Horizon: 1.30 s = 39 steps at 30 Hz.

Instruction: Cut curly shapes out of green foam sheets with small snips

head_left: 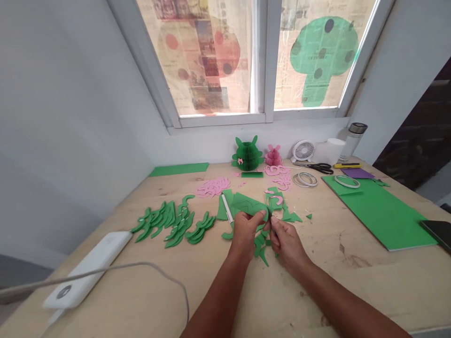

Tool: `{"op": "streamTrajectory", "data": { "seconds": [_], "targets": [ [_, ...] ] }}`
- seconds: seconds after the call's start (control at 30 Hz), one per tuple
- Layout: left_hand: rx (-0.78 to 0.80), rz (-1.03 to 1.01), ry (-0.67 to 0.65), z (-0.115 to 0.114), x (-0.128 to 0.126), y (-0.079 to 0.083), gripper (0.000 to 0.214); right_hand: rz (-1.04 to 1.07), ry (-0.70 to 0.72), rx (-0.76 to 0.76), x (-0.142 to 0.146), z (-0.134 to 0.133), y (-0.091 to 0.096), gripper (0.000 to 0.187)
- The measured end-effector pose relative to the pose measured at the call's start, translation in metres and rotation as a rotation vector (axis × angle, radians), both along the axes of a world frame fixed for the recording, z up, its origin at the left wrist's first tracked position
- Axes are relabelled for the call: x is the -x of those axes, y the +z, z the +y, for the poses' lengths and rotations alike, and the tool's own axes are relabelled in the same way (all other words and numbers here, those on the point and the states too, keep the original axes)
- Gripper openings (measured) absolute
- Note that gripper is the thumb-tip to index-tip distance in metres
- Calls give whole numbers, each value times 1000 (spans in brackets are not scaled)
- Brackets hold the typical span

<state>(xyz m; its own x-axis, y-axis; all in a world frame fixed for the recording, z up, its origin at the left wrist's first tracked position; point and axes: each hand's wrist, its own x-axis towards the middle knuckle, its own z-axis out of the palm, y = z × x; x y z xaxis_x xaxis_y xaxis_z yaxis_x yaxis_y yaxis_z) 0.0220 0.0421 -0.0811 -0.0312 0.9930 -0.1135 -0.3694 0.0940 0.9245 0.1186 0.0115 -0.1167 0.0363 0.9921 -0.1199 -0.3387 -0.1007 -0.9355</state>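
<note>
Between the thumb and fingers of my left hand (245, 231) is a piece of green paper (248, 205) with curved outlines drawn on it. My right hand (286, 237) is closed around dark scissors (270, 217), mostly hidden by the fingers, whose blades meet the paper's right edge. Beneath both hands lie green paper scraps (261, 249). A white pen (227, 208) rests on more green paper just left of the held piece. Farther left, curved green cutouts (180, 227) lie in several stacks.
Pink cutouts (213, 187) lie behind. Green (247, 156) and pink (272, 156) paper figures stand by the wall. At right are tape rolls (305, 179), black scissors (321, 167), a yellow cutter (347, 165), a fan (303, 150) and green sheets (384, 216). A cable (141, 264) crosses the left front.
</note>
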Motion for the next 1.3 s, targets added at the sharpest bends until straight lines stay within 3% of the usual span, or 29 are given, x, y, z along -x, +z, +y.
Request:
{"op": "streamTrajectory", "data": {
  "seconds": [0.47,0.73,1.3],
  "targets": [
    [20,-48,58,0,-1,-3,16,-1,-8,11,0,0,-1,48],
    [-23,4,11,-2,1,1,17,11,0,13,0,1,-1,48],
    [-42,33,-116,7,11,-7,17,-6,33,25,-1,1,0,51]
  ]
}}
